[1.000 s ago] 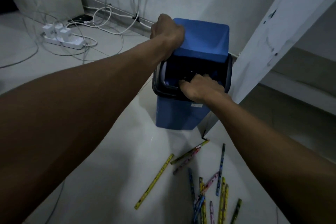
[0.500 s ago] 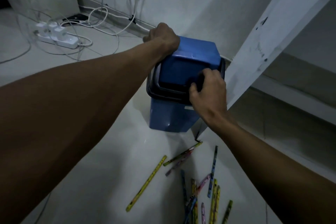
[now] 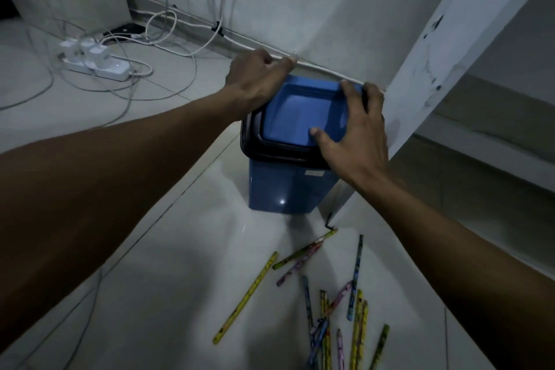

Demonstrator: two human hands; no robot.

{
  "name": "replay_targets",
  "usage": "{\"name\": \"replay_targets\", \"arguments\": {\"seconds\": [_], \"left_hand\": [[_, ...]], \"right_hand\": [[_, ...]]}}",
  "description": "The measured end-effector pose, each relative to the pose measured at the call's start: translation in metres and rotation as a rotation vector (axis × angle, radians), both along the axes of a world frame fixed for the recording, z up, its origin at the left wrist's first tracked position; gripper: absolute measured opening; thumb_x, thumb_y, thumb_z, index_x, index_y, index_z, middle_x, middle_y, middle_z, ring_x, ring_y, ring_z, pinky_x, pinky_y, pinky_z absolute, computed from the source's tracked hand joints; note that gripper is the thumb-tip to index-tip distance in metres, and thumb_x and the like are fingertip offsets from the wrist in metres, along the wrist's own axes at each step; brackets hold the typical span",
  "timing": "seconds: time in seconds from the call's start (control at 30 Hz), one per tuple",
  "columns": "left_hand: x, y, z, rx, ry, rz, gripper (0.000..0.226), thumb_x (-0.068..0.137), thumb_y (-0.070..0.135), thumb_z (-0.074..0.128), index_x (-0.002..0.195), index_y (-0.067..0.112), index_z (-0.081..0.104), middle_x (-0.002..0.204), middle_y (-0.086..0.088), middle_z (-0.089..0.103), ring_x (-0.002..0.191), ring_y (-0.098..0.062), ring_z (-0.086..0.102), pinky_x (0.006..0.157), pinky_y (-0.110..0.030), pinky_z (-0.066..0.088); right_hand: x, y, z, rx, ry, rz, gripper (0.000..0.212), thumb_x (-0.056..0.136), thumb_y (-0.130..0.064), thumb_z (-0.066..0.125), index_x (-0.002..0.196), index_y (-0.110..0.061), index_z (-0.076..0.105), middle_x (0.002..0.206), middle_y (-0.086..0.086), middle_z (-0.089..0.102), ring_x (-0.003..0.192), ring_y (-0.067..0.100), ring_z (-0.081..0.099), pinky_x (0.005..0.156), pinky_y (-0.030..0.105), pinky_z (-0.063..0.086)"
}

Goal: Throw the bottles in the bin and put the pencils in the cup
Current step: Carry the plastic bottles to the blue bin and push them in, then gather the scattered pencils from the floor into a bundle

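A blue bin (image 3: 288, 186) with a black rim stands on the pale floor against the wall. Its blue lid (image 3: 300, 117) lies flat and closed. My left hand (image 3: 258, 78) rests on the lid's far left corner, fingers curled over the edge. My right hand (image 3: 357, 129) lies spread flat on the right side of the lid, thumb on its top. Several coloured pencils (image 3: 333, 306) lie scattered on the floor in front of the bin, one yellow pencil (image 3: 246, 297) apart to the left. No bottle and no cup are in view.
A slanted white board (image 3: 432, 57) leans just right of the bin. A white power strip (image 3: 96, 63) with plugs and loose cables (image 3: 168, 30) lies at the back left, near a box (image 3: 69, 0) of gear. A low ledge runs along the right.
The lid has swung down from open to closed. My right hand came out of the bin's opening and now lies on the lid. My left hand slid to the lid's back corner.
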State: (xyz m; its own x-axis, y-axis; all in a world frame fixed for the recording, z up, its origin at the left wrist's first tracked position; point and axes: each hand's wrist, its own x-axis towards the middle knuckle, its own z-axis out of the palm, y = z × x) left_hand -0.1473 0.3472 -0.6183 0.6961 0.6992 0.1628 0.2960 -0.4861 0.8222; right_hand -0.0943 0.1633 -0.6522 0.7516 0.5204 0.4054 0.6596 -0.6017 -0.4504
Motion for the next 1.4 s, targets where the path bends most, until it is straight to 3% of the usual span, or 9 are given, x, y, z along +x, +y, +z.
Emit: {"name": "replay_targets", "arguments": {"seconds": [0.07,0.17,0.57,0.73,0.8,0.97,1.1,1.27,1.4], "left_hand": [[-0.008,-0.003,-0.002,-0.123,0.104,0.041,0.075,0.076,0.072,0.047,0.124,0.014,0.054,0.121,-0.01,0.058,0.101,-0.029,0.058,0.077,-0.039,0.052],[-0.013,-0.004,-0.006,-0.234,0.144,-0.041,0.066,0.082,0.069,0.045,0.115,0.013,0.053,0.111,-0.009,0.06,0.082,-0.024,0.059,0.053,-0.028,0.041],[-0.017,-0.007,-0.003,-0.34,0.05,-0.032,0.063,0.081,0.062,0.052,0.113,0.009,0.059,0.11,-0.011,0.067,0.095,-0.03,0.064,0.077,-0.039,0.054],[-0.022,-0.014,-0.005,-0.347,0.05,0.001,0.072,0.084,0.067,0.037,0.128,0.012,0.053,0.124,-0.011,0.061,0.108,-0.03,0.06,0.094,-0.046,0.05],[-0.026,-0.018,-0.011,-0.285,0.012,0.066,0.072,0.089,0.065,0.029,0.134,0.012,0.048,0.126,-0.009,0.058,0.108,-0.028,0.057,0.085,-0.04,0.049],[-0.065,-0.032,-0.045,-0.072,-0.131,0.303,0.047,0.098,0.049,0.028,0.112,0.01,0.05,0.103,-0.009,0.057,0.087,-0.02,0.053,0.068,-0.033,0.043],[-0.111,-0.045,-0.092,-0.024,0.116,0.222,0.037,0.099,0.036,0.036,0.097,0.004,0.054,0.096,-0.016,0.063,0.083,-0.027,0.059,0.07,-0.039,0.047],[-0.148,-0.073,-0.134,-0.008,0.627,-0.224,0.022,0.091,0.021,0.057,0.095,0.001,0.065,0.097,-0.015,0.068,0.086,-0.03,0.066,0.073,-0.038,0.057],[-0.149,-0.104,-0.155,0.029,0.83,-0.34,0.025,0.086,0.022,0.061,0.101,0.001,0.066,0.106,-0.016,0.067,0.096,-0.029,0.064,0.075,-0.034,0.054]], "right_hand": [[-0.001,0.001,0.002,0.008,-0.029,-0.007,0.082,0.078,-0.041,0.072,0.147,-0.026,0.029,0.154,0.007,0.02,0.135,0.03,0.035,0.1,0.046,0.046],[-0.004,0.002,0.004,0.019,-0.073,-0.038,0.077,0.077,-0.035,0.073,0.143,-0.025,0.034,0.149,0.007,0.026,0.128,0.031,0.041,0.094,0.044,0.05],[-0.008,-0.009,0.011,0.032,0.059,0.059,0.079,0.078,-0.03,0.073,0.146,-0.021,0.033,0.154,0.008,0.02,0.134,0.031,0.036,0.107,0.046,0.043],[-0.016,-0.013,0.012,-0.133,0.072,0.062,0.089,0.085,-0.038,0.066,0.154,-0.029,0.011,0.164,0.009,-0.005,0.149,0.036,0.004,0.116,0.051,0.023],[-0.022,-0.017,0.016,-0.167,0.04,0.072,0.089,0.087,-0.04,0.062,0.155,-0.031,0.006,0.164,0.01,-0.012,0.15,0.036,-0.006,0.117,0.052,0.015],[-0.048,-0.041,0.02,-0.041,-0.21,0.185,0.06,0.083,-0.027,0.063,0.138,-0.012,0.044,0.148,0.019,0.034,0.137,0.034,0.033,0.101,0.042,0.043],[-0.065,-0.068,0.005,-0.243,-0.255,0.424,0.038,0.082,-0.025,0.063,0.117,-0.011,0.058,0.115,0.01,0.053,0.108,0.024,0.048,0.08,0.039,0.05],[-0.073,-0.095,-0.03,-0.678,0.009,0.558,0.036,0.089,-0.036,0.057,0.121,-0.018,0.056,0.122,0.006,0.054,0.113,0.025,0.048,0.085,0.038,0.047],[-0.079,-0.102,-0.051,-0.845,0.217,0.495,0.042,0.088,-0.038,0.059,0.126,-0.02,0.056,0.127,0.008,0.055,0.116,0.027,0.051,0.087,0.037,0.046]]}}
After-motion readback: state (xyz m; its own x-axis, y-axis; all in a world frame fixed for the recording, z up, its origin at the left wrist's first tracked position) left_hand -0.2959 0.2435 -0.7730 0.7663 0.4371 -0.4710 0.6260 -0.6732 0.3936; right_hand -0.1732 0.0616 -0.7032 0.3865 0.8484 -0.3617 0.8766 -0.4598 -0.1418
